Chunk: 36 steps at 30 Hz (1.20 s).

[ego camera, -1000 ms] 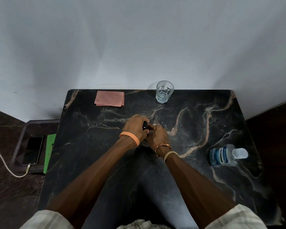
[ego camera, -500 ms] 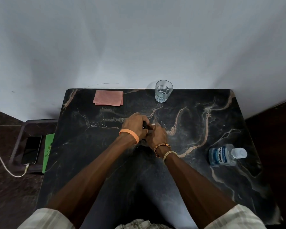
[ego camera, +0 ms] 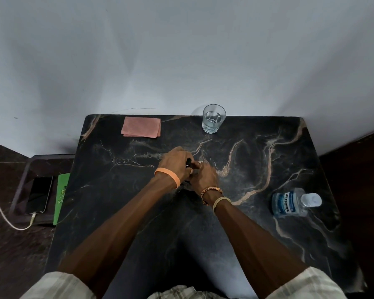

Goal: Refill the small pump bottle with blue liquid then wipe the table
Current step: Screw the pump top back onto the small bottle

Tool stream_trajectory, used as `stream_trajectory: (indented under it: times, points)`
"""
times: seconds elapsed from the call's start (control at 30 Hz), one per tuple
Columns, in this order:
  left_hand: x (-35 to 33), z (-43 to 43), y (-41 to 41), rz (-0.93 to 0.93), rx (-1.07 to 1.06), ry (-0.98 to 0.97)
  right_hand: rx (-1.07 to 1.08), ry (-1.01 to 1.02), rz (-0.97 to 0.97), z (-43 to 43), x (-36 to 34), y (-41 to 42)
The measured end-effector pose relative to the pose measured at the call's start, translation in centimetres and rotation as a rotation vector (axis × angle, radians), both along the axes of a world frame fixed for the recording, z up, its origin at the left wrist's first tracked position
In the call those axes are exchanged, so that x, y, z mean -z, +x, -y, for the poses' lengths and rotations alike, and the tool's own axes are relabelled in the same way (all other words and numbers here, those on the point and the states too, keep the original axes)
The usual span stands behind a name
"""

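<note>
**At mid-table, both hands clamp on the pump bottle**

From the head view, you have the small pump bottle (ego camera: pixel 188 162) at the middle of the table (ego camera: pixel 268 158), boxed in between your hands. Only its black top shows, so you cannot tell how its long axis runs. Your left hand (ego camera: pixel 177 162) curls its fingers round that top. Your right hand (ego camera: pixel 203 176) closes on the bottle from the near right, just below the top. Neither hand has its fingers spread.

My reading is that you are working the pump top loose, with the refill not yet started.

The blue-liquid bottle (ego camera: pixel 289 202) sits well apart to the right, near the table's right edge, its clear cap showing toward that edge. Whether it stands or lies is unclear from this angle. Your right hand is the nearer one for that reach.

The count is one pump bottle, one blue-liquid bottle, one glass (ego camera: pixel 213 118) at the far edge and one folded pink cloth (ego camera: pixel 141 127) at the far left.
</note>
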<state>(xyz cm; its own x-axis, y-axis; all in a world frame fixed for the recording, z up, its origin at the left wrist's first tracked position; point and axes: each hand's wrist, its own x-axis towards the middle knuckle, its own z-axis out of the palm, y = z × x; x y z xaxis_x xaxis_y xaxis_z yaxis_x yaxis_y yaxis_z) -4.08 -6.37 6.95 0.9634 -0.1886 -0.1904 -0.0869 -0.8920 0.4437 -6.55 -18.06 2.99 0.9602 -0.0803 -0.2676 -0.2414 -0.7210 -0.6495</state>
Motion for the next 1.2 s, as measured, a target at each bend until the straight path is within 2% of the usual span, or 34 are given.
stream_trajectory:
  times: [0.13, 0.3, 0.47, 0.63, 0.8, 1.2]
  points:
    - [0.34, -0.31, -0.21, 0.002, -0.059, -0.036, -0.039, 0.02, 0.009, -0.08, 0.16, 0.14]
    - [-0.26, -0.1, 0.27, -0.035, -0.024, -0.02, -0.011, 0.047, 0.004, 0.21, 0.39, -0.02]
    - [0.23, -0.47, -0.2, 0.018, -0.04, -0.023, -0.033, 0.074, 0.03, 0.07, 0.08, -0.05]
    - [-0.27, -0.11, 0.2, -0.039, 0.001, -0.015, -0.01, 0.034, 0.024, 0.2, 0.21, -0.2]
    - [0.03, -0.12, 0.05, -0.006, -0.025, -0.038, -0.012, -0.019, 0.03, 0.02, 0.02, -0.03]
    - [0.18, 0.07, 0.15, -0.021, 0.003, -0.045, 0.017, 0.023, 0.033, 0.13, 0.28, -0.26]
